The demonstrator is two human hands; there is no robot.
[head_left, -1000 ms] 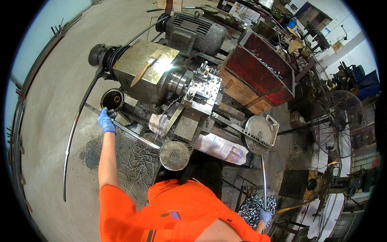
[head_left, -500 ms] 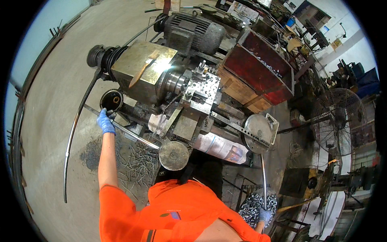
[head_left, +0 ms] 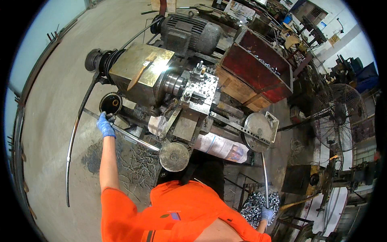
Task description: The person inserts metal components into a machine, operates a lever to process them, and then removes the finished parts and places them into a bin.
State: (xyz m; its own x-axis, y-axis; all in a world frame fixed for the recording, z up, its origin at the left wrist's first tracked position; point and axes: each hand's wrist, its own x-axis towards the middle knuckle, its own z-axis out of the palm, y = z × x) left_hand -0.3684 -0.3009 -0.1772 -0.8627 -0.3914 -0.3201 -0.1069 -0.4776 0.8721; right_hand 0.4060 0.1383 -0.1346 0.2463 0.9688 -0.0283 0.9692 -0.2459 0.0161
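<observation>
My left hand (head_left: pixel 106 126), in a blue glove, is closed around a long metal lever (head_left: pixel 139 140). The lever slopes from the upper left down to a round metal disc (head_left: pixel 173 156) in front of me. At lower right my right hand (head_left: pixel 265 214), also gloved, is closed on an upright metal rod (head_left: pixel 265 173). That rod's upper end meets a larger round plate (head_left: pixel 258 128) on the machine's right side. Behind the right hand is a container of small shiny metal pieces (head_left: pixel 254 203). Between my arms stands a lathe, its tool block (head_left: pixel 200 90) beside the chuck (head_left: pixel 174 84).
A wooden-handled brush (head_left: pixel 141 74) lies on the headstock cover (head_left: pixel 128 60). An electric motor (head_left: pixel 189 34) and a red bin (head_left: pixel 258 66) sit behind. Metal shavings (head_left: pixel 139 161) litter the floor at left. A large fan (head_left: pixel 339 117) stands at right.
The view has shifted slightly. Both hands keep their grip on the lever and the rod, with little visible movement.
</observation>
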